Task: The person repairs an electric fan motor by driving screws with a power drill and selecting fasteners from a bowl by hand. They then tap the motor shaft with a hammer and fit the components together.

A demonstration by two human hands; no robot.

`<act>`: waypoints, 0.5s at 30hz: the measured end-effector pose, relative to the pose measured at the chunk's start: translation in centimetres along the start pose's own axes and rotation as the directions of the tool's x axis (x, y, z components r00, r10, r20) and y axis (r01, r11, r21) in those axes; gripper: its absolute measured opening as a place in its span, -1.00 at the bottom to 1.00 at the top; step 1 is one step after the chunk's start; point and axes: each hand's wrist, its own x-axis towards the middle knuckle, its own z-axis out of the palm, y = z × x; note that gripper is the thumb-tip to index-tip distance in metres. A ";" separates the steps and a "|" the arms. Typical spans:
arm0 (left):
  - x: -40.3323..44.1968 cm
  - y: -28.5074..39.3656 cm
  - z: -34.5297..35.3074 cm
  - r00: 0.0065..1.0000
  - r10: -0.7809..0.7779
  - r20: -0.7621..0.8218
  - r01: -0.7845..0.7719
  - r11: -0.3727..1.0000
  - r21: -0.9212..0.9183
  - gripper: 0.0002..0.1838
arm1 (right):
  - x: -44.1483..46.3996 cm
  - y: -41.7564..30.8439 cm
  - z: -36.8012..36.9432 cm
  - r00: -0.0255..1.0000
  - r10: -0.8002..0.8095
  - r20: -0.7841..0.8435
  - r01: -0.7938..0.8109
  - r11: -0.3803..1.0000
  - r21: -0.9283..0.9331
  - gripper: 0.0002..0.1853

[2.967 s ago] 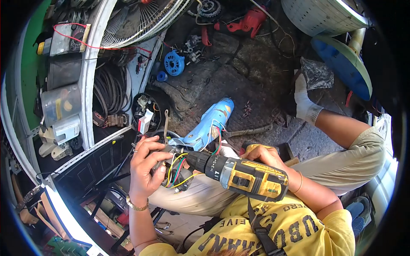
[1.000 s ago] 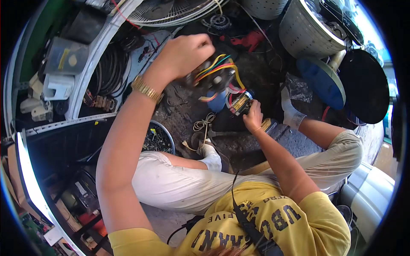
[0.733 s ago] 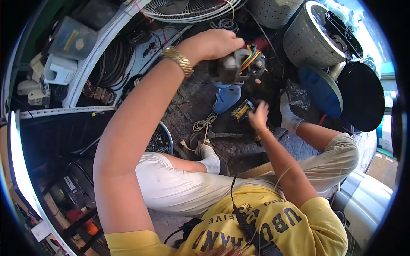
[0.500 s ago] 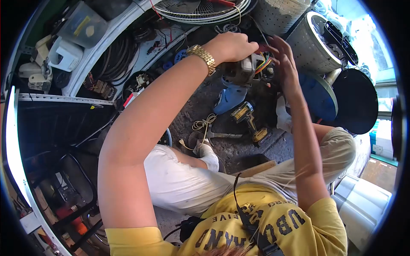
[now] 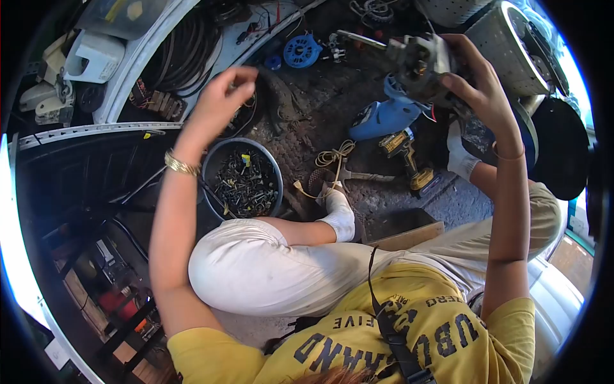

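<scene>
The right hand (image 5: 481, 96) has hold of a dark grey metal motor assembly (image 5: 419, 67) with a slim metal shaft. Thumb and fingers are part-closed about the right side of the assembly; the far fingertips are hidden by it. The assembly is held up over the far right part of the dark, worn floor (image 5: 307, 121), its shaft pointing left. In this view it overlaps the upper end of a light blue, elongated plastic housing (image 5: 384, 118); contact between the two cannot be confirmed.

The left hand (image 5: 220, 99), gold metal watch (image 5: 182, 164) at the wrist, is raised near the floor's left edge. Its fingers are loosely curled, thumb and forefinger apart, with nothing visible in the grip. It is well apart from the assembly.

A yellow-and-black cordless drill (image 5: 406, 160) lies on the floor just below the blue housing. To its left lie a hammer-like tool (image 5: 368, 175) and a loosely coiled beige cord (image 5: 337, 155), close together beside the person's left foot. A round grey bucket (image 5: 279, 192) of mixed screws and small fasteners (image 5: 246, 189) stands at the floor's left edge, next to the left knee. A blue, spoked plastic disc (image 5: 302, 50) lies toward the floor's far edge.
</scene>
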 end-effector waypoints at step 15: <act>-13.3 -18.8 7.9 0.890 -0.211 -0.405 0.421 0.722 0.549 -0.88 | 2.3 3.6 1.0 0.988 0.083 -0.132 -0.051 0.972 0.230 -0.36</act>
